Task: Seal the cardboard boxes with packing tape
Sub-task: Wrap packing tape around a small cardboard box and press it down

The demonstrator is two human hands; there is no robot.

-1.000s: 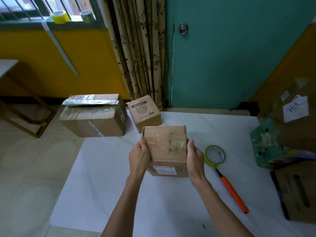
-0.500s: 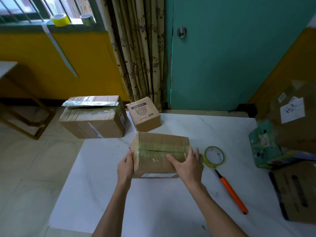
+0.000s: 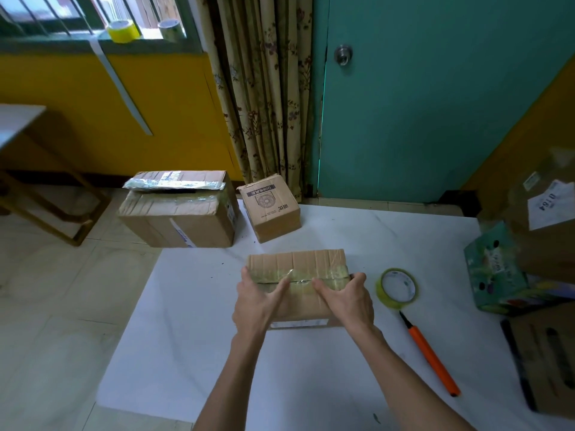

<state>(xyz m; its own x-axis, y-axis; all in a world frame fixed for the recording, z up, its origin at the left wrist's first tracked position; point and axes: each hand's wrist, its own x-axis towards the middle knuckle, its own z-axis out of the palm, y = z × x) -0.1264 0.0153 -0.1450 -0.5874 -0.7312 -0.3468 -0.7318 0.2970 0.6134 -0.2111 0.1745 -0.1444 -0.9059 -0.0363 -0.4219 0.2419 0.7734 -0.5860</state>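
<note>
A white table [image 3: 193, 353] fills the lower half of the view, with a cream tiled floor [image 3: 56, 306] along its left side. Behind stand a yellow wall [image 3: 77, 98], a flowered curtain [image 3: 267, 88] and a teal door [image 3: 435, 113] with a round metal knob [image 3: 343, 55].

The taped box [image 3: 298, 262] sits on the table in the middle, its top seam covered by a band of clear tape. Both hands are on it. The left hand [image 3: 258, 301] grasps its left end and the right hand [image 3: 345, 298] its right end. The fingers bend over the edges, and both thumbs lie along the seam, pointing at each other.

Beyond the taped box there are two more brown boxes. A small box [image 3: 273, 209] stands just behind it, and a large box [image 3: 180, 216] with a loose, shiny flap sits behind it to the left; I cannot tell whether that one rests on the floor.

To the right of the taped box lies one roll of tape [image 3: 396, 289], flat on the table. Nearer the camera there is one orange-handled knife [image 3: 432, 359].

Far to the right is a pile made up of a green printed box [image 3: 494, 269], a brown labelled box [image 3: 550, 219] and a flat piece of cardboard [image 3: 553, 362].

High up to the left of the taped box, two more rolls stand on the window sill [image 3: 62, 42], a yellow roll [image 3: 122, 31] and a darker roll [image 3: 169, 28]. That makes three rolls in all. A pale strip [image 3: 121, 88] hangs from the sill down the wall.
</note>
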